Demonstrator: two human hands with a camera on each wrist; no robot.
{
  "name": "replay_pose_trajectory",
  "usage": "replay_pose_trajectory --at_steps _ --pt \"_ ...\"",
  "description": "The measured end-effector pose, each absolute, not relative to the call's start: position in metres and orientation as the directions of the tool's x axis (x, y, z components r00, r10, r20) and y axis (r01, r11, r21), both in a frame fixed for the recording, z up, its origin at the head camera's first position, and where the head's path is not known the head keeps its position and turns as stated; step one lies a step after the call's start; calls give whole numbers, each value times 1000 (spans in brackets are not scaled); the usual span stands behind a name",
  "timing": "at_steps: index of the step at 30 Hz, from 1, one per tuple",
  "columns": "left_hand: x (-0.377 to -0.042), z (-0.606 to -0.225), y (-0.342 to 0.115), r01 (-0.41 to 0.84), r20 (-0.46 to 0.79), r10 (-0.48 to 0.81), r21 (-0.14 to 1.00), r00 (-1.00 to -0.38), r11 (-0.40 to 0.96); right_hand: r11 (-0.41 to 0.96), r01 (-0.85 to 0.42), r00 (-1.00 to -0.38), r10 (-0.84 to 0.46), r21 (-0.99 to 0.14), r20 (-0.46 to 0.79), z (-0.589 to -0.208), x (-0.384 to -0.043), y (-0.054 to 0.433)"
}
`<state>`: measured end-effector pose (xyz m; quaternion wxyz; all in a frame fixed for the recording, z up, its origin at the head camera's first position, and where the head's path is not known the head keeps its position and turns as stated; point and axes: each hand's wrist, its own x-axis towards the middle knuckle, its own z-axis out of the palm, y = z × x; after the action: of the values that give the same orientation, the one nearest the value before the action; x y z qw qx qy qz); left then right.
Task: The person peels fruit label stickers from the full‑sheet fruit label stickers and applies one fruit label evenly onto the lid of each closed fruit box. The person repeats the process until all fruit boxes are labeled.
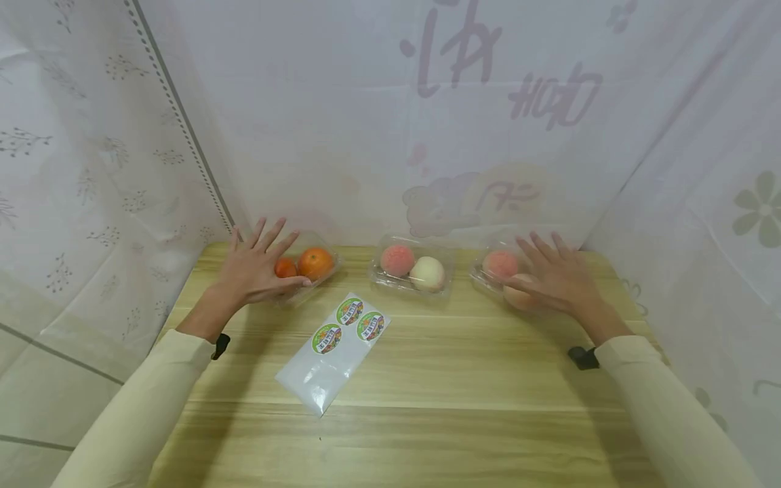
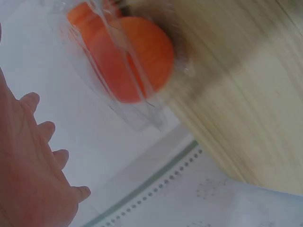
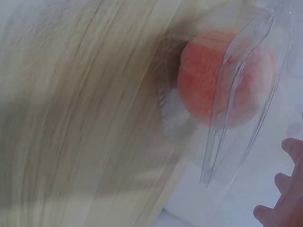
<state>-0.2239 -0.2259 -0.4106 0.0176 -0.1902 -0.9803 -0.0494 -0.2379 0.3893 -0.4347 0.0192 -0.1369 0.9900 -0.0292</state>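
Note:
My left hand [image 1: 250,270] is spread with straight fingers over the left part of a clear plastic box [image 1: 332,271] at the table's back left. Inside are an orange [image 1: 316,263] and a smaller orange-red fruit [image 1: 284,268], partly behind the thumb. On the right, my other hand [image 1: 560,279], slightly blurred, stretches its fingers over another clear box [image 3: 227,118]. That one contains a pink peach [image 1: 500,265] and a paler fruit [image 1: 517,293], half hidden by the thumb. Whether either hand touches its box I cannot tell.
Between the hands stands a third clear box [image 1: 396,281] with a pink peach [image 1: 398,260] and a cream-coloured fruit [image 1: 428,274]. A sheet [image 1: 320,373] with three round stickers lies in front on the wooden table [image 1: 464,407]. Patterned cloth [image 1: 317,135] hangs behind and at the sides.

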Motion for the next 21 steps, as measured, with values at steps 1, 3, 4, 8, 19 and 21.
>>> replay_pose_trajectory --at_steps 1,3,4,8,19,21 --pt "-223 -411 -229 369 52 366 91 -929 925 961 -269 -962 -271 -61 -30 -435 -237 391" --pt "-221 -411 -234 357 44 354 97 -934 929 962 -268 -962 -270 -58 -36 -435 -235 397" --pt "-220 -411 -237 351 42 349 100 -936 931 962 -267 -963 -269 -59 -35 -436 -235 400" --pt "-217 -412 -248 333 35 331 98 -943 938 963 -258 -965 -260 -80 -19 -437 -230 412" --pt "-210 -413 -259 327 59 323 87 -945 941 968 -234 -972 -235 -95 0 -439 -221 427" --pt "-209 -413 -259 329 63 324 87 -944 940 967 -241 -970 -241 -87 8 -439 -220 426"
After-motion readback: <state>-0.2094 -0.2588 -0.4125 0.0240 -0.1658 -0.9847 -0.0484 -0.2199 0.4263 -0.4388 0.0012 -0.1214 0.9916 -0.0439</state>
